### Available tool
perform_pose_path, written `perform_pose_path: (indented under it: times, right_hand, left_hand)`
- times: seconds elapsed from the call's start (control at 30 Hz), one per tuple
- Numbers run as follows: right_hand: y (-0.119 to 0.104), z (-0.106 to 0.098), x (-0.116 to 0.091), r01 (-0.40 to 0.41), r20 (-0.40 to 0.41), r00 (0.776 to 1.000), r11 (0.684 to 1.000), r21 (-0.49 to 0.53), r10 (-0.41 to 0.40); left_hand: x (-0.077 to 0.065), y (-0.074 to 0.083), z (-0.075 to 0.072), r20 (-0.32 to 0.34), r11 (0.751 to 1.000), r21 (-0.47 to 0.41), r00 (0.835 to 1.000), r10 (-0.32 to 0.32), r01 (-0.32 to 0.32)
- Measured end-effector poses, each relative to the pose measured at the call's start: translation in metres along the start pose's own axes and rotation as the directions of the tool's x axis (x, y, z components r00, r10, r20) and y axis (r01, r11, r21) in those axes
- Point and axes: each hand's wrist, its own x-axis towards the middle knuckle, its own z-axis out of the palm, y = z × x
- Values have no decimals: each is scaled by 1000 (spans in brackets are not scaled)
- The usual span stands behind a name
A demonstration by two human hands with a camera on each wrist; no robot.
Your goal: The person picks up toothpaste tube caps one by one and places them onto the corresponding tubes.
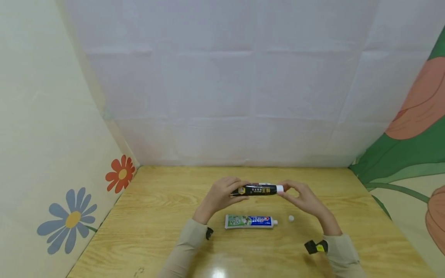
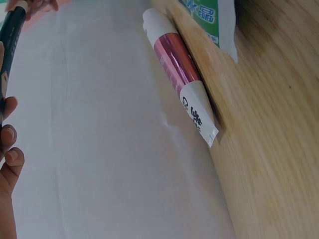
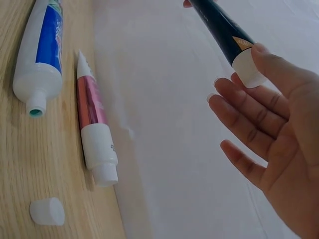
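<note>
Above the table, my left hand [image 1: 221, 195] grips the tail end of a black toothpaste tube [image 1: 259, 190] with gold lettering. My right hand [image 1: 304, 199] pinches the tube's white cap [image 3: 247, 68] between thumb and index finger, the other fingers spread loosely in the right wrist view. The cap is on the tube. Below lies a blue and green toothpaste tube [image 1: 248, 221], its nozzle [image 3: 36, 105] bare. A loose white cap [image 1: 291, 218] rests to the right of it. Behind the black tube, a pink and white tube [image 2: 177, 59] lies capped, mostly hidden in the head view.
A wood-grain table [image 1: 156, 216] spans the work area. White sheeting [image 1: 222, 85] rises at its back edge. Flower-patterned panels stand on the left [image 1: 41, 116] and right [image 1: 399, 162]. Both wrists wear dark straps.
</note>
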Motion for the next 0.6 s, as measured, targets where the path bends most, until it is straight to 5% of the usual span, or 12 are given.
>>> perform_pose_path:
  times: [0.6]
  right_hand:
    - [14, 5, -2, -36, 47, 998, 999, -24, 37]
  left_hand:
    - [-17, -10, 2, 85, 991, -134, 996, 20, -9]
